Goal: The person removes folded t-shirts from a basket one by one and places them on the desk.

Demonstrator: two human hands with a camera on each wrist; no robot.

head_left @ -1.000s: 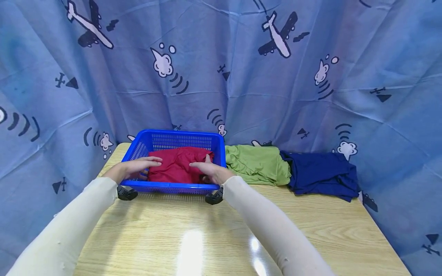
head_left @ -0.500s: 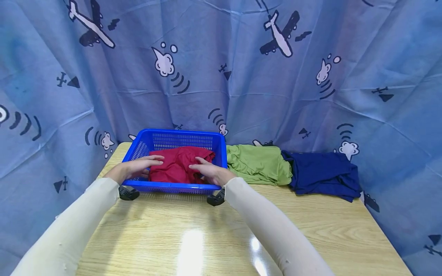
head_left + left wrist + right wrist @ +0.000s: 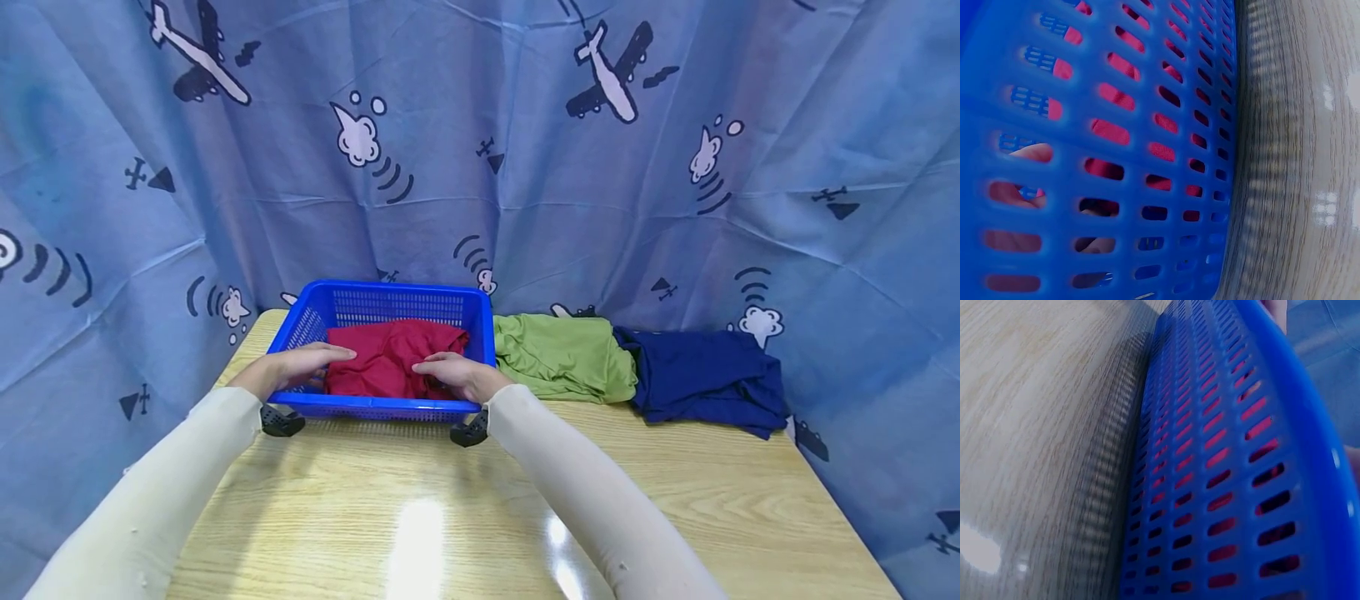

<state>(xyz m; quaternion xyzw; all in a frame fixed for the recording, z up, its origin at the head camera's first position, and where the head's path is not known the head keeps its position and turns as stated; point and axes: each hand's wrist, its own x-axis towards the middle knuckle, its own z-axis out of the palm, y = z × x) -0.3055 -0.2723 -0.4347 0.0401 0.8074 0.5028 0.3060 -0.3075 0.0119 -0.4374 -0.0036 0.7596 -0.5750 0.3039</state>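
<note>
A crumpled red cloth (image 3: 393, 354) lies inside a blue slotted plastic basket (image 3: 367, 402). My left hand (image 3: 296, 364) reaches over the basket's near left side, its fingers extended along the cloth's left edge. Opposite it, my right hand (image 3: 463, 375) comes in over the near right side, with extended fingers over the cloth's right part. Some fingers of both hands dip below the rim and are partly hidden. Through the slots of the near wall (image 3: 1072, 144), the left wrist view shows bits of red cloth and of the left hand. The right wrist view shows mostly the basket's outer wall (image 3: 1210, 450).
To the right of the basket lies a folded green cloth (image 3: 562, 358), and beyond it a dark blue cloth (image 3: 705, 379). All stand along the back of a wooden table (image 3: 420, 492). A blue curtain (image 3: 420, 150) with airplane prints hangs behind.
The raised finger of my right hand has come down, level with the others. Both hands stay over the red cloth in the basket. The head view has shifted slightly.
</note>
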